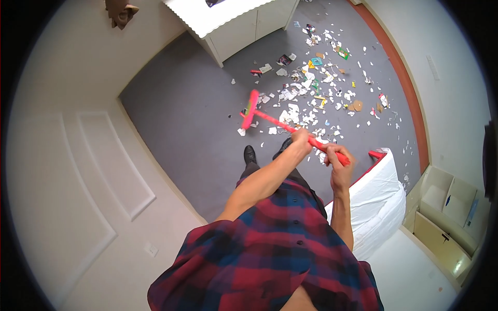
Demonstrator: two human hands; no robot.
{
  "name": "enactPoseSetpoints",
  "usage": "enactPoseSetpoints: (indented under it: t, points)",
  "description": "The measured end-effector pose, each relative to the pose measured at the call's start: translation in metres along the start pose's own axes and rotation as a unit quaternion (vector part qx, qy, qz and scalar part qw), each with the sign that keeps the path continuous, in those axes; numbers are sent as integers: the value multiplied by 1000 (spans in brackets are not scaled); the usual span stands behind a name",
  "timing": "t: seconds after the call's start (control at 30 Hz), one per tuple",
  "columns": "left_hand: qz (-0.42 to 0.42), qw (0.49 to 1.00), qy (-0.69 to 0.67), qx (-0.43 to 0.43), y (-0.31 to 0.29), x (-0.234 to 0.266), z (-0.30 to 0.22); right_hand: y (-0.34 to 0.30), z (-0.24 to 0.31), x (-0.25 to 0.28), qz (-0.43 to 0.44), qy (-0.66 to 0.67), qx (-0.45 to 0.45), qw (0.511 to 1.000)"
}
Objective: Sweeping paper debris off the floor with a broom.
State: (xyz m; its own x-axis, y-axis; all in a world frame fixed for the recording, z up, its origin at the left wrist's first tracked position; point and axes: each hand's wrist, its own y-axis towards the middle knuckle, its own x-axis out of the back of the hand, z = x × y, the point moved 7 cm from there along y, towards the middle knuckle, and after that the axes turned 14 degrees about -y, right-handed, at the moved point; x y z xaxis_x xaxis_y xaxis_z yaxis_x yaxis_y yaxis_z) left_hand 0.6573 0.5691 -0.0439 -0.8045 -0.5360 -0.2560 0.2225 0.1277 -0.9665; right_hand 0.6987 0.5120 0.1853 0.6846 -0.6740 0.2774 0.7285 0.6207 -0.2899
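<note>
Both hands are wrapped round the red handle of a broom (276,122). My left hand (301,140) grips it partway along the handle. Close to the handle's upper end, my right hand (339,158) is closed round it. The pinkish-red broom head (250,110) is low over the grey floor, ahead of my feet and to the left. White paper scraps (293,112) lie thickly to the right of the head, and a few small pieces are right beside it. Whether the bristles touch the floor I cannot tell.
A white cabinet (236,37) stands ahead. Coloured packets and scraps (317,61) are strewn toward the right wall with its reddish-brown skirting (397,65). A white-covered piece of furniture (378,194) is close on my right. Open shelving (441,194) stands behind it. A panelled wall (78,171) runs along my left.
</note>
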Motion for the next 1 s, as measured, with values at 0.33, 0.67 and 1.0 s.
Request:
enactPoseSetpoints:
  t: [0.33, 0.67, 1.0]
  points:
    - [-55, 995, 17, 78, 50, -40, 11, 82, -37, 9, 28, 14, -75, 997]
    - [206, 953, 96, 199, 44, -178, 114, 77, 28, 67, -48, -250, 174, 951]
    - [60, 992, 64, 93, 0, -113, 172, 53, -15, 178, -168, 18, -19, 986]
